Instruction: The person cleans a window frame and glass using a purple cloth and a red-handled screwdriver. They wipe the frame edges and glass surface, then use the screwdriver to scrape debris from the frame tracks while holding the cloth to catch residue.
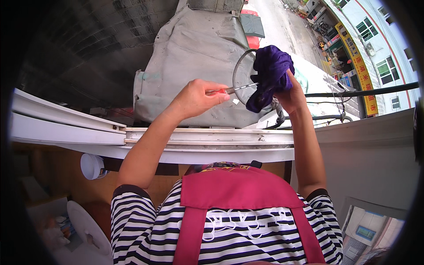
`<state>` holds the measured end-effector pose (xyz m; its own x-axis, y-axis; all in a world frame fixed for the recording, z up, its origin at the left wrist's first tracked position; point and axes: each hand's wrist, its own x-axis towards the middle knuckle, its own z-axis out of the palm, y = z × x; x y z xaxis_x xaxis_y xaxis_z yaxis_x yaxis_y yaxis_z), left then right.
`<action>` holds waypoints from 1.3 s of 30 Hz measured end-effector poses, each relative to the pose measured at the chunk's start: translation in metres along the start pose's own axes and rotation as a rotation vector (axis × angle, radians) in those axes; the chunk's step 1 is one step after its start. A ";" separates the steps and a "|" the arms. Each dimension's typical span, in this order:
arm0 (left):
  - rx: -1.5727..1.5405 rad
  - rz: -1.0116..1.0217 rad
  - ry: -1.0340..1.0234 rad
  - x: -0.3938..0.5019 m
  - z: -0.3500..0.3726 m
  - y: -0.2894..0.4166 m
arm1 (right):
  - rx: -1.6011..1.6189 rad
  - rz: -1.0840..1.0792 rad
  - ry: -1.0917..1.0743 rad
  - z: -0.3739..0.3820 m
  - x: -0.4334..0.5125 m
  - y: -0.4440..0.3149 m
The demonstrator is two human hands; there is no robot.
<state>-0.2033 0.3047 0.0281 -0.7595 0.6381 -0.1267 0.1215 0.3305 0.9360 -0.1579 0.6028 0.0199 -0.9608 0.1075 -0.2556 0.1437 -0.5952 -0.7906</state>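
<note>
My left hand (202,97) grips the red handle (217,92) of a tool with a thin metal shaft, whose far end goes behind or into a purple cloth (271,74). Bunched up, the cloth is held in my right hand (293,94) at its right side. A grey ring (236,71) shows to the left of the cloth; its right part is hidden behind the cloth. Below the cloth hangs a dark twisted cord or cable (280,114). Both hands are outside, beyond the white window frame (208,135).
Black cables (364,93) run off to the right outside. Under my hands lies a grey tarpaulin (195,56), with a street beyond. A white bucket (92,166) stands indoors at the left, near a round white lid-like object (87,225).
</note>
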 end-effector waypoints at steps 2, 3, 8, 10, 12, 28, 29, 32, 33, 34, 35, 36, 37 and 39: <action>-0.040 -0.083 0.090 -0.014 -0.030 0.001 | 0.107 -0.005 -0.131 0.022 0.024 -0.005; -0.058 -0.055 0.135 -0.023 -0.045 -0.003 | 0.138 0.005 -0.171 0.033 0.035 -0.007; 0.406 -0.084 0.618 -0.081 -0.081 -0.037 | 0.287 0.103 -0.539 0.082 0.068 -0.018; 0.240 -0.153 0.619 -0.101 -0.086 -0.051 | 0.116 0.079 -0.381 0.104 0.081 -0.022; 0.173 -0.108 0.624 -0.119 -0.083 -0.064 | -0.044 0.030 -0.245 0.120 0.093 -0.033; -0.388 -0.072 0.567 -0.123 -0.058 -0.053 | -0.652 -0.565 -0.192 0.179 0.130 -0.117; -0.448 -0.046 0.565 -0.111 -0.058 -0.053 | -0.668 -0.567 -0.139 0.181 0.123 -0.118; -0.562 0.032 0.520 -0.073 -0.060 -0.046 | -0.424 -0.535 -0.258 0.184 0.095 -0.151; -0.592 0.114 0.473 -0.056 -0.060 -0.041 | -0.262 -0.511 -0.355 0.184 0.084 -0.157; -0.539 0.083 0.489 -0.036 -0.060 -0.034 | -0.190 -0.478 -0.347 0.188 0.074 -0.166; -0.515 0.129 0.467 -0.016 -0.060 -0.026 | -0.129 -0.420 -0.368 0.191 0.064 -0.173; -0.483 0.117 0.536 0.006 -0.055 -0.018 | -0.116 -0.448 -0.401 0.194 0.055 -0.178; -0.491 0.174 0.571 0.028 -0.052 -0.009 | -0.091 -0.468 -0.413 0.198 0.047 -0.182; -0.272 0.100 0.599 0.065 -0.050 0.008 | -0.050 -0.500 -0.534 0.204 0.032 -0.187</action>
<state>-0.2832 0.3141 0.0441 -0.9863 0.1340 0.0958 0.1036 0.0524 0.9932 -0.2635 0.5552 0.2737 -0.8972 -0.0531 0.4384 -0.3441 -0.5383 -0.7693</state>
